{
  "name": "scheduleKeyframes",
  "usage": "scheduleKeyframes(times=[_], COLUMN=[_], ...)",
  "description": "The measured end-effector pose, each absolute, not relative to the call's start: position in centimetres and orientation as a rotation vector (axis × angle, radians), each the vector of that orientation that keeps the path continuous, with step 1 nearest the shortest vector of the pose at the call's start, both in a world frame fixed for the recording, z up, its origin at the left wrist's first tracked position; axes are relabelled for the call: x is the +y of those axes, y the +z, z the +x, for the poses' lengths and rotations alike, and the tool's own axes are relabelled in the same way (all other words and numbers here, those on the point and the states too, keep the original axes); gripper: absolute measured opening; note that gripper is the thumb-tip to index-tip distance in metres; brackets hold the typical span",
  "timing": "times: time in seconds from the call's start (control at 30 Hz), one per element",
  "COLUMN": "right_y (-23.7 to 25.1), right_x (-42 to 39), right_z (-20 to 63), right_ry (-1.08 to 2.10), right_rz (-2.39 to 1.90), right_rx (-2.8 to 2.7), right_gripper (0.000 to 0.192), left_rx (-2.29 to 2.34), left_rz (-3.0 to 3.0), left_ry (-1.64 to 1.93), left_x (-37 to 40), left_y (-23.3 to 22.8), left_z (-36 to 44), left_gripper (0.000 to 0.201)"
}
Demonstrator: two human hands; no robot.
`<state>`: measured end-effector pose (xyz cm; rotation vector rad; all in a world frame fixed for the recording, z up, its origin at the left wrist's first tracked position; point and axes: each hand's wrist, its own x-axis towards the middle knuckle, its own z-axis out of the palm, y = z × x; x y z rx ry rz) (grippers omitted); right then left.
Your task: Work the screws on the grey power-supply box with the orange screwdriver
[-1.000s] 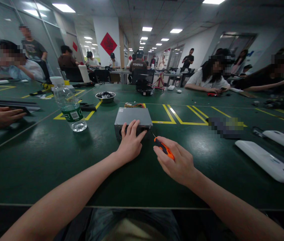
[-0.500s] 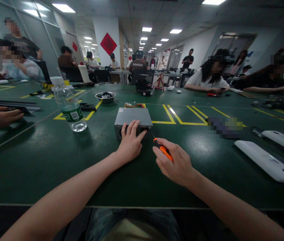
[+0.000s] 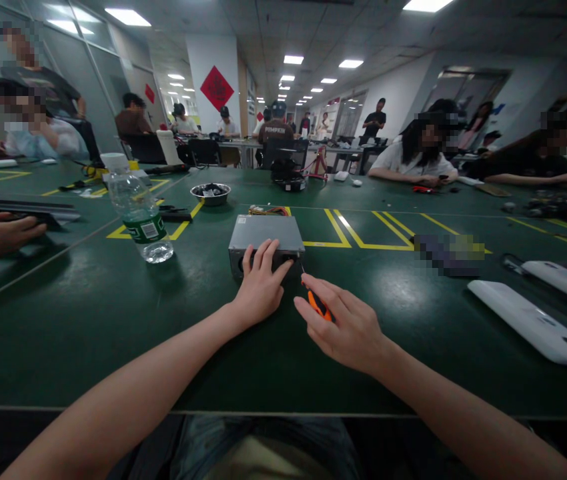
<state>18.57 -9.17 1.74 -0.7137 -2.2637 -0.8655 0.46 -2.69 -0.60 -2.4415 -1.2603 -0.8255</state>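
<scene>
A grey metal computer power supply sits on the green table, its bundle of wires showing behind it. My left hand grips its near side, the fingers spread over the front and top edge and the thumb on the front face. In my right hand is an orange and black screwdriver, held by the handle between thumb and fingers. Its thin shaft points up and forward to the right front corner of the power supply. Whether the tip sits in a screw is too small to make out.
Left of the power supply stands a clear water bottle; behind it is a metal bowl of small dark parts. White casings lie at right. Another person's hand is at the far left. Several people sit around.
The screwdriver handle has turned and shifted slightly left in my right hand, whose fingers have loosened and stretched out a little. My left hand and the power supply have stayed still.
</scene>
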Motion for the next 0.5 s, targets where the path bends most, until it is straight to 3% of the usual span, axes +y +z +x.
scheduleKeyframes(times=[0.13, 0.33, 0.5], right_y=[1.99, 1.62, 1.33], right_x=[-9.18, -9.07, -9.12], right_z=[18.77, 18.70, 18.58], right_ry=[-0.978, -0.892, -0.866], right_rz=[-0.706, -0.722, -0.727], right_rx=[-2.229, -2.195, -2.239], right_gripper=[0.036, 0.013, 0.025], left_rx=[-1.254, -1.263, -1.266], left_rz=[-2.438, -2.439, -2.433], left_ry=[-0.815, -0.822, -0.809], left_x=[-2.73, -2.82, -2.80], left_y=[-0.58, -0.56, -0.62], left_z=[0.45, 0.56, 0.55], left_gripper=[0.052, 0.052, 0.052])
